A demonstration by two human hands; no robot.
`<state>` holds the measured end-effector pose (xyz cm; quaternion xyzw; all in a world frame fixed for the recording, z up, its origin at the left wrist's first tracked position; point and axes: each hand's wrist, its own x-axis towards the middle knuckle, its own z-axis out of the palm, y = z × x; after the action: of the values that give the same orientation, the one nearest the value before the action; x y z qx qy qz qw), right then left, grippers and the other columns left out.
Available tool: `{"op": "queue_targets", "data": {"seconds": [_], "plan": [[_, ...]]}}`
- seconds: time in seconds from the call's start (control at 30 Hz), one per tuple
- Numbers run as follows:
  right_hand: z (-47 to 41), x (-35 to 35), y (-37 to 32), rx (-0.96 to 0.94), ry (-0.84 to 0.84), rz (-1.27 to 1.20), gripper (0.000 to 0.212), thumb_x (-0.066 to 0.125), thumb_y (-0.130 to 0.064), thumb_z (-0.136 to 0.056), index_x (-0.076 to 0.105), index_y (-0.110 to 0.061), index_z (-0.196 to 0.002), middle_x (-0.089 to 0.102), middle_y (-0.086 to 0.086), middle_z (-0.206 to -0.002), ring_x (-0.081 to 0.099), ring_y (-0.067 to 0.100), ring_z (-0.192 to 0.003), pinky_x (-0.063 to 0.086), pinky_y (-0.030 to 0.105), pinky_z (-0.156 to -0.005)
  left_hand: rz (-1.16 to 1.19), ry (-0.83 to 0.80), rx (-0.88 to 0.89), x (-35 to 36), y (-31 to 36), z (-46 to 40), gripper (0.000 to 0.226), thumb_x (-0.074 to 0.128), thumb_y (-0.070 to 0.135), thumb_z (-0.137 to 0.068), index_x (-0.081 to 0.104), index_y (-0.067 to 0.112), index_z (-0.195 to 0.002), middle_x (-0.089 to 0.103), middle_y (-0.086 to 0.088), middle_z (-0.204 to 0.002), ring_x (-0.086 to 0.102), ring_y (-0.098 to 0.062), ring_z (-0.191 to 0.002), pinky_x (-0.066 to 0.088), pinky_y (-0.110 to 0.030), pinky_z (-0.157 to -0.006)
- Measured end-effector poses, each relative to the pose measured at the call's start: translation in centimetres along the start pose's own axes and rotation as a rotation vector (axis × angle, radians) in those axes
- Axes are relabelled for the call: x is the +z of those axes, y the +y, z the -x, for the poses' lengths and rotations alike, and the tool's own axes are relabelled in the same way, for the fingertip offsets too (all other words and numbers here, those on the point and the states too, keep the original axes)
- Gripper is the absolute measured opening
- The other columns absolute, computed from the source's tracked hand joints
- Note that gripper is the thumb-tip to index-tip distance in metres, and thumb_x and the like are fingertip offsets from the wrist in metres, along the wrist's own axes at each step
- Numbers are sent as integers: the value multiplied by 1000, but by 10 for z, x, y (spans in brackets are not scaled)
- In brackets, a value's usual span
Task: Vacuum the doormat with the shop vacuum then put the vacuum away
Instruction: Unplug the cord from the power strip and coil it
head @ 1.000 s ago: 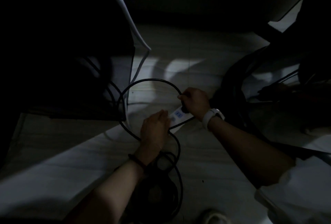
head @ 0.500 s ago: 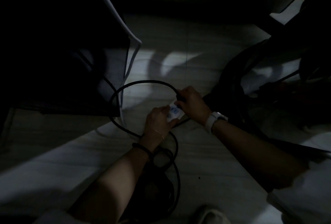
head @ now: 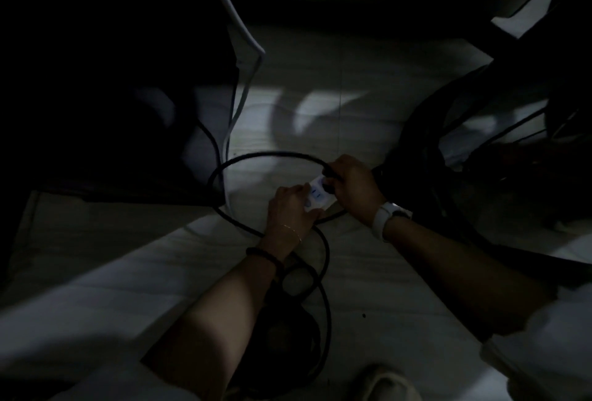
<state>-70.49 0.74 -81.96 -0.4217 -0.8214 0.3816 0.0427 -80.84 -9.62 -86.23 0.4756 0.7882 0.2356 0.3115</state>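
The scene is very dark. A white power strip (head: 315,197) lies on the pale tiled floor at centre. My left hand (head: 290,210) grips its near end. My right hand (head: 352,184) grips a black plug (head: 328,181) set against the strip's far end. From the plug a black power cord (head: 256,155) loops left and back under my left wrist, down to a coil near my knees (head: 323,298). The vacuum body and the doormat cannot be made out.
A dark piece of furniture (head: 112,112) fills the left, with a white cable (head: 243,93) hanging down its edge. A thick black hose or curved frame (head: 416,150) arcs on the right among thin cables. A shoe (head: 387,384) shows at the bottom.
Both hands have closed in on the power strip, the left now gripping its near end, and the plug in the right hand now sits against the strip's far end. The view has shifted slightly.
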Motion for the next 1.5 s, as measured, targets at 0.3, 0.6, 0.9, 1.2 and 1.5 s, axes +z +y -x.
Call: {"op": "queue_targets", "data": {"seconds": [0.3, 0.6, 0.9, 1.2, 1.5], "plan": [[13, 3, 2, -1, 46, -30, 20, 55, -2, -85, 64, 10, -99, 59, 30, -98, 54, 38, -96, 28, 18, -74, -53, 26, 46, 2, 4, 6, 54, 56, 31, -75, 58, -6, -114, 64, -24, -103, 53, -38, -101, 44, -38, -83], [12, -2, -2, -29, 12, -40, 29, 51, -10, -81, 65, 11, -94, 61, 30, -90, 57, 39, -89, 34, 26, -75, -123, -22, 67, -5, 9, 6, 62, 50, 41, -66, 64, -7, -103, 68, -24, -91, 61, -41, -83, 55, -45, -69], [13, -4, 1, 28, -6, -95, 12, 65, -3, -80, 67, 9, -82, 61, 27, -89, 58, 35, -87, 41, 29, -74, -310, -99, 202, -17, -1, 1, 51, 65, 15, -48, 67, -5, -95, 71, -19, -85, 66, -38, -66, 55, -42, -52], [-9, -39, -41, -136, 106, -40, 24, 62, -16, -82, 68, 6, -77, 60, 26, -86, 57, 32, -83, 39, 33, -75, -378, -131, 292, -18, -5, -1, 56, 83, 4, -37, 68, -5, -91, 71, -19, -81, 66, -33, -61, 57, -34, -52], [48, -52, -75, 107, 339, -324, 9, 60, 1, -82, 68, 5, -85, 62, 16, -87, 53, 20, -85, 38, 11, -73, -59, 32, 37, -74, 46, 81, 33, 48, 22, -82, 67, -1, -97, 66, -22, -102, 63, -35, -95, 48, -31, -81]]}}
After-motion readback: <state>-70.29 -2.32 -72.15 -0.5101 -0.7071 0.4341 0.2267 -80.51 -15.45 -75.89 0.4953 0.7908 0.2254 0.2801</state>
